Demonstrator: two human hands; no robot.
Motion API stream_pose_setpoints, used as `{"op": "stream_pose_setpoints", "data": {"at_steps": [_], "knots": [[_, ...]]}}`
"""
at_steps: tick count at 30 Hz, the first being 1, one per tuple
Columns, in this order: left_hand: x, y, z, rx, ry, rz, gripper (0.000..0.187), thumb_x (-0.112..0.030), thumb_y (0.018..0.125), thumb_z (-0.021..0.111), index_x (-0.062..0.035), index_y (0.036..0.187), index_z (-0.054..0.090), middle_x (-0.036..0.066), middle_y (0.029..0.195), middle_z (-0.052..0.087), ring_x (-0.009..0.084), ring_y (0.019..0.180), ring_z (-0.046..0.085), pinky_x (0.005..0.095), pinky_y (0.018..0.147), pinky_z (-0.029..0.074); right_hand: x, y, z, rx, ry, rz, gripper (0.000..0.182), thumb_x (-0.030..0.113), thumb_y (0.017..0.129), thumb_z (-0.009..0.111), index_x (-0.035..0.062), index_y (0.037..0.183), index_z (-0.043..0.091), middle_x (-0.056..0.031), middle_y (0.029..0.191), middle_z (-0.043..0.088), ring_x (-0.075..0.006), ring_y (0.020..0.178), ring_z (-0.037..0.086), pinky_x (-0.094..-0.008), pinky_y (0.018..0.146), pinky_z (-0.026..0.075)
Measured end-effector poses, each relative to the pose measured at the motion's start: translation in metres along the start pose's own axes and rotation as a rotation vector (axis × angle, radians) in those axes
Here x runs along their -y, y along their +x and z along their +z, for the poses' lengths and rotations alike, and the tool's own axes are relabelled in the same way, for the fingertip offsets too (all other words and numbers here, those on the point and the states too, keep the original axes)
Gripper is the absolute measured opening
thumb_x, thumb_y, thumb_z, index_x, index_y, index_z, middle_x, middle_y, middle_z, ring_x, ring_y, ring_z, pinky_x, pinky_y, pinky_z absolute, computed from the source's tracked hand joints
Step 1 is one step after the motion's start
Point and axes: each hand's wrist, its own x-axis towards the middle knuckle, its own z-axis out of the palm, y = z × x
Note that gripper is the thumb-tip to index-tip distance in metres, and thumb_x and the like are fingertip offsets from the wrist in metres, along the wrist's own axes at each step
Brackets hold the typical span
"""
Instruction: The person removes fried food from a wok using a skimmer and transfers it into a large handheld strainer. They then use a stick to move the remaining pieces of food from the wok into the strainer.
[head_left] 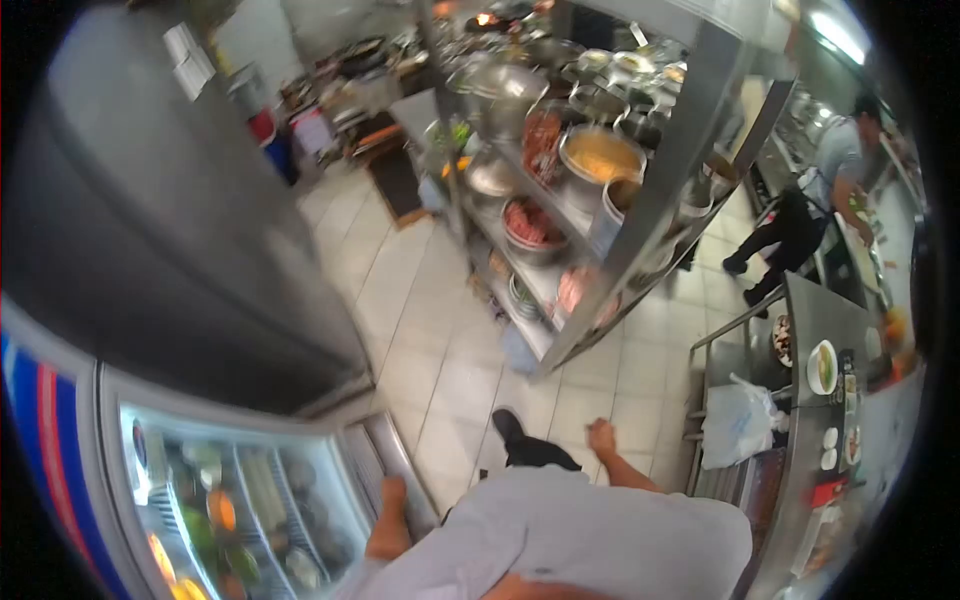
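Note:
My left hand (394, 492) hangs low at my side, close to the glass-front fridge (240, 425); its fingers are blurred. Bottles and food in orange, green and yellow show on the lit shelves behind the glass. Out in front of my body on the other side, my right hand (601, 438) is held above the tiled floor with its fingers curled in, and nothing shows in it. One dark shoe (508, 425) of mine steps forward below the grey shirt.
A steel rack (640, 225) ahead carries a pot of yellow food (603, 158) and a bowl of red meat (533, 222). To the right stand a steel table (830, 300), a white plastic bag (738, 425) and another person (845, 160) at a counter. A grey cabinet (180, 220) rises on the left.

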Motion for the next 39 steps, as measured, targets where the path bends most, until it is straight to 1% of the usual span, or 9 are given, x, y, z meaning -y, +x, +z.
{"op": "stream_pose_setpoints", "data": {"at_steps": [1,3,7,13,22,25,27,33,39], "knots": [[0.002,0.002,-0.009,-0.007,-0.026,-0.092,0.030,-0.020,0.086,0.055,0.0058,0.084,0.068,0.024,0.083,0.069,0.0315,0.075,0.069,0.0436,0.064,0.053,0.049,0.035,-0.002,0.023,0.001,0.142,0.030,0.029,0.088,0.057,-0.0005,0.080,0.060,-0.0244,0.082,0.061,-0.0456,0.083,0.058,-0.0509,0.076,0.047],[-0.005,0.006,-0.033,0.444,0.589,0.236,0.032,-0.020,0.081,0.065,0.0080,0.096,0.063,0.023,0.091,0.068,0.0273,0.077,0.067,0.0415,0.068,0.052,0.098,0.107,0.019,0.153,0.036,-0.173,0.035,0.034,0.088,0.057,0.0000,0.082,0.059,-0.0234,0.085,0.061,-0.0441,0.085,0.058,-0.0511,0.077,0.047],[-0.056,0.056,-0.043,0.409,0.163,-0.125,0.031,-0.020,0.083,0.064,0.0046,0.100,0.062,0.021,0.094,0.066,0.0265,0.080,0.065,0.0422,0.068,0.051,0.210,0.221,0.061,0.239,0.122,-0.297,0.012,0.013,0.084,0.049,0.0040,0.082,0.056,-0.0211,0.083,0.060,-0.0427,0.080,0.057,-0.0500,0.074,0.047],[-0.100,0.223,-0.077,0.404,-0.008,-0.133,0.030,-0.020,0.085,0.061,-0.0005,0.107,0.060,0.017,0.098,0.064,0.0254,0.085,0.062,0.0433,0.069,0.051,0.340,0.364,0.089,0.318,0.192,-0.477,0.005,0.004,0.074,0.049,0.0056,0.076,0.053,-0.0193,0.078,0.059,-0.0415,0.077,0.057,-0.0507,0.068,0.044],[-0.099,0.561,-0.208,0.600,-0.072,-0.004,0.031,-0.020,0.088,0.058,-0.0081,0.117,0.058,0.012,0.104,0.060,0.0237,0.092,0.057,0.0449,0.071,0.049,0.492,0.521,0.111,0.311,0.125,-0.243,0.031,0.029,0.091,0.051,0.0016,0.081,0.060,-0.0221,0.087,0.064,-0.0434,0.085,0.061,-0.0526,0.076,0.048],[-0.152,0.660,-0.248,0.055,-0.957,-0.488,0.020,-0.018,0.091,0.053,-0.0085,0.106,0.060,0.009,0.094,0.060,0.0222,0.085,0.057,0.0422,0.072,0.049,0.562,0.576,0.103,0.123,0.235,-0.278,0.035,0.028,0.087,0.060,0.0048,0.063,0.049,-0.0168,0.062,0.056,-0.0391,0.061,0.056,-0.0471,0.058,0.045],[-0.198,0.709,-0.292,-0.073,-1.112,-0.490,0.017,-0.017,0.092,0.051,-0.0083,0.103,0.060,0.009,0.091,0.060,0.0217,0.082,0.057,0.0412,0.072,0.049,0.599,0.625,0.097,0.279,0.125,-0.179,0.045,0.042,0.093,0.051,0.0011,0.079,0.062,-0.0219,0.082,0.064,-0.0426,0.078,0.061,-0.0500,0.072,0.050],[-0.224,0.841,-0.329,0.017,-0.902,-0.416,0.016,-0.015,0.091,0.051,-0.0065,0.102,0.060,0.010,0.088,0.061,0.0221,0.079,0.058,0.0404,0.069,0.051,0.666,0.779,0.126,0.318,0.316,-0.398,0.054,0.042,0.100,0.040,0.0004,0.069,0.057,-0.0188,0.061,0.057,-0.0384,0.059,0.058,-0.0476,0.059,0.045],[-0.190,0.872,-0.314,0.336,-0.338,-0.350,0.016,-0.012,0.091,0.050,-0.0048,0.100,0.060,0.011,0.086,0.061,0.0224,0.076,0.060,0.0395,0.066,0.052,0.735,0.930,0.163,0.334,0.253,-0.289,0.057,0.043,0.100,0.040,-0.0037,0.075,0.061,-0.0265,0.069,0.060,-0.0417,0.065,0.060,-0.0496,0.061,0.045]]}}
